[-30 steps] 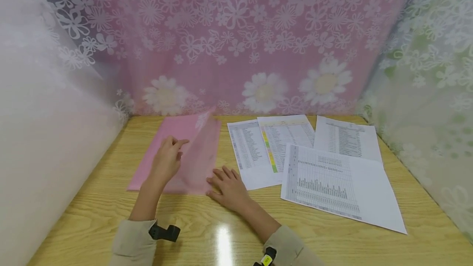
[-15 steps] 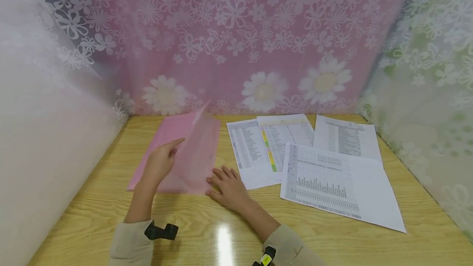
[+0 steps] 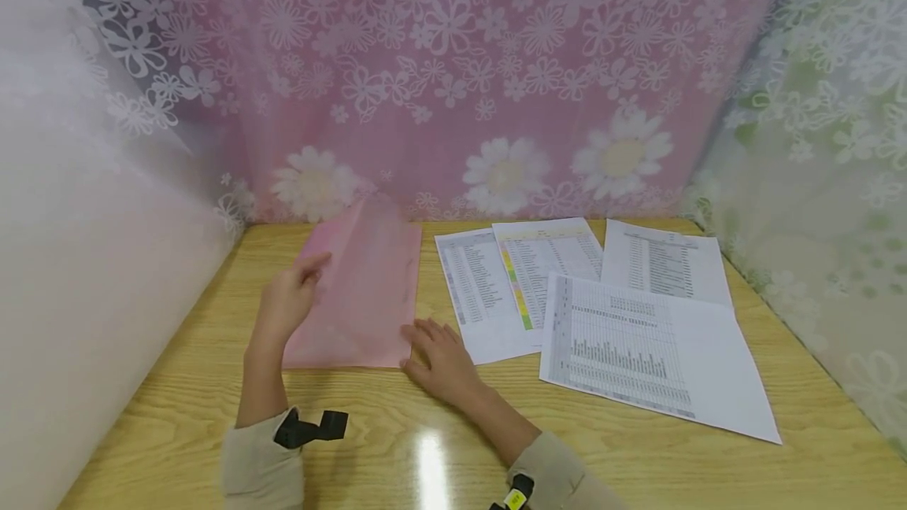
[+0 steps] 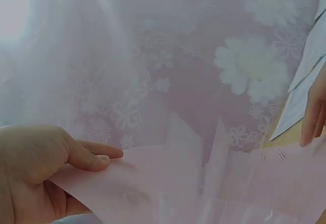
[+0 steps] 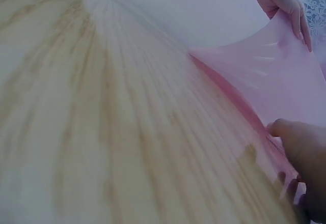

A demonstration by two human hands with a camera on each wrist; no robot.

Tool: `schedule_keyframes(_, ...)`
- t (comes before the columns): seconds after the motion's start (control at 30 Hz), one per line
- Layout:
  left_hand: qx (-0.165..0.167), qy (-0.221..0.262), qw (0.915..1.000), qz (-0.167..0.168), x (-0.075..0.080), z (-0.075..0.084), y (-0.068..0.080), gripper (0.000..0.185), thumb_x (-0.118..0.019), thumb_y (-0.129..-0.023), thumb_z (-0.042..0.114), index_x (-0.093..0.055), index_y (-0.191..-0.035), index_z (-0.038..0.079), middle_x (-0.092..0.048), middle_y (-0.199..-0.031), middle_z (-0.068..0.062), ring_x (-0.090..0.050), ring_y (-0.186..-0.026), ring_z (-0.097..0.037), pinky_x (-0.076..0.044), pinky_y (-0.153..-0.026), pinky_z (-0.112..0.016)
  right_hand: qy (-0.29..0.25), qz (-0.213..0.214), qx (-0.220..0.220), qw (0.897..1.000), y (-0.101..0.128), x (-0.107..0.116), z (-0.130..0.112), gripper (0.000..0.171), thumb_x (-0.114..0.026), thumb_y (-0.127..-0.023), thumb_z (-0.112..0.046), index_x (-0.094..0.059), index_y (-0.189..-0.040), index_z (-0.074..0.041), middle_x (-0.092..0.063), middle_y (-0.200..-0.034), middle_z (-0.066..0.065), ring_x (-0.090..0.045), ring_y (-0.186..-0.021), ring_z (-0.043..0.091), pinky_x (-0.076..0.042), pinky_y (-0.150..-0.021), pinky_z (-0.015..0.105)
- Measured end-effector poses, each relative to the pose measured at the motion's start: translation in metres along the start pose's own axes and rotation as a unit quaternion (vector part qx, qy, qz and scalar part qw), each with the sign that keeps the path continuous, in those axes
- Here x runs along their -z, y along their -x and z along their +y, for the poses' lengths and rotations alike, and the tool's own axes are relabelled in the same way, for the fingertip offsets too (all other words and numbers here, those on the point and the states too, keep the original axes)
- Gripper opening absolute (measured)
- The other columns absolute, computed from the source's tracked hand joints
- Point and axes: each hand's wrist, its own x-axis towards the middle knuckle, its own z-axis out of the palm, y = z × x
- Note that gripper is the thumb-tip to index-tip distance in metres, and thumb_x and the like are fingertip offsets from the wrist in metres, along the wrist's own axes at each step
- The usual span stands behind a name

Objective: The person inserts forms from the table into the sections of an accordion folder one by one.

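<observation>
The pale wooden desk is carrying everything, with flowered pink and white curtains hanging close around it. Four white printed paper sheets are lying overlapped to my right, just beside my right hand. The translucent pink plastic folder is sitting at the desk's back left; my left hand is pinching its top cover and lifting it, blocking the view underneath. My right hand is resting flat, its grip released, fingertips pressing the folder's near right corner.
</observation>
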Motion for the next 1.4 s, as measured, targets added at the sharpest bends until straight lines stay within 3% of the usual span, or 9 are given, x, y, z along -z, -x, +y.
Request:
schedule_keyframes(0.07,0.006,0.006,0.9999,0.008,0.003,0.002,-0.001,0.031,-0.045,-0.094,0.001,-0.059,-0.121,-0.001,-0.063,-0.099,-0.021,-0.041,-0.054,-0.021,-0.035,-0.056,-0.035,-0.065,0.019,-0.035,0.997,-0.001,0.000,-0.002,0.057,-0.058,-0.087,-0.036,-0.043,-0.136,-0.010,-0.046,-0.134,0.008,-0.039,-0.124,0.025,-0.023,-0.102,0.044)
schedule_keyframes(0.13,0.017,0.019,0.9996,0.011,0.007,0.005,-0.002,0.031,-0.045,-0.094,0.001,-0.059,-0.121,0.000,-0.062,-0.104,-0.021,-0.041,-0.056,-0.022,-0.035,-0.057,-0.035,-0.139,0.039,-0.072,0.987,-0.002,0.002,-0.005,0.059,-0.059,-0.087,-0.032,-0.041,-0.137,-0.007,-0.049,-0.130,0.009,-0.045,-0.119,0.024,-0.030,-0.099,0.043)
schedule_keyframes(0.27,0.038,0.044,0.9982,0.011,0.015,0.009,-0.002,0.032,-0.044,-0.095,0.003,-0.057,-0.124,0.001,-0.056,-0.120,-0.019,-0.053,-0.084,-0.029,-0.037,-0.070,-0.039,-0.272,0.076,-0.123,0.951,-0.004,0.006,-0.013,0.052,-0.060,-0.086,-0.020,-0.044,-0.134,-0.008,-0.058,-0.118,0.010,-0.055,-0.104,0.022,-0.041,-0.089,0.038)
schedule_keyframes(0.4,0.050,0.069,0.9963,0.009,0.019,0.008,-0.001,0.032,-0.045,-0.096,0.004,-0.057,-0.125,0.002,-0.053,-0.124,-0.018,-0.049,-0.111,-0.031,-0.037,-0.083,-0.042,-0.367,0.079,-0.135,0.917,-0.003,0.012,-0.018,0.051,-0.059,-0.087,-0.010,-0.042,-0.135,-0.007,-0.062,-0.109,0.013,-0.060,-0.092,0.021,-0.047,-0.079,0.036)
schedule_keyframes(0.57,0.049,0.099,0.9938,0.007,0.019,0.006,0.000,0.031,-0.047,-0.096,0.006,-0.058,-0.124,0.002,-0.053,-0.125,-0.017,-0.046,-0.115,-0.031,-0.038,-0.084,-0.042,-0.462,0.075,-0.121,0.875,0.000,0.031,-0.028,0.060,-0.054,-0.087,0.002,-0.031,-0.142,-0.005,-0.055,-0.112,0.019,-0.055,-0.081,0.019,-0.046,-0.078,0.046)
schedule_keyframes(0.63,0.050,0.113,0.9923,0.006,0.019,0.006,0.001,0.031,-0.047,-0.096,0.007,-0.057,-0.125,0.002,-0.053,-0.126,-0.017,-0.044,-0.118,-0.030,-0.038,-0.085,-0.042,-0.469,0.077,-0.106,0.874,0.001,0.038,-0.033,0.060,-0.051,-0.086,0.006,-0.030,-0.142,-0.003,-0.050,-0.120,0.020,-0.053,-0.080,0.017,-0.045,-0.078,0.047)
schedule_keyframes(0.77,0.057,0.129,0.9899,0.001,0.020,0.008,0.003,0.032,-0.046,-0.097,0.010,-0.056,-0.127,0.003,-0.052,-0.126,-0.017,-0.041,-0.121,-0.030,-0.038,-0.087,-0.044,-0.460,0.076,-0.090,0.880,0.001,0.043,-0.038,0.055,-0.048,-0.086,0.008,-0.034,-0.139,0.002,-0.039,-0.130,0.021,-0.051,-0.084,0.016,-0.045,-0.078,0.044)
schedule_keyframes(1.2,0.068,0.144,0.9872,-0.002,0.021,0.009,0.002,0.032,-0.046,-0.097,0.010,-0.055,-0.127,0.004,-0.053,-0.127,-0.015,-0.045,-0.117,-0.027,-0.036,-0.079,-0.036,-0.472,0.075,-0.082,0.875,-0.001,0.044,-0.041,0.054,-0.048,-0.087,0.006,-0.033,-0.139,0.003,-0.038,-0.129,0.021,-0.052,-0.087,0.018,-0.042,-0.082,0.052)
schedule_keyframes(1.4,0.071,0.141,0.9875,0.002,0.021,0.010,0.001,0.031,-0.047,-0.097,0.009,-0.056,-0.126,0.003,-0.054,-0.125,-0.016,-0.047,-0.112,-0.025,-0.034,-0.077,-0.035,-0.470,0.073,-0.078,0.876,-0.002,0.043,-0.039,0.053,-0.048,-0.090,0.005,-0.032,-0.140,0.003,-0.038,-0.128,0.022,-0.052,-0.085,0.016,-0.046,-0.080,0.042)
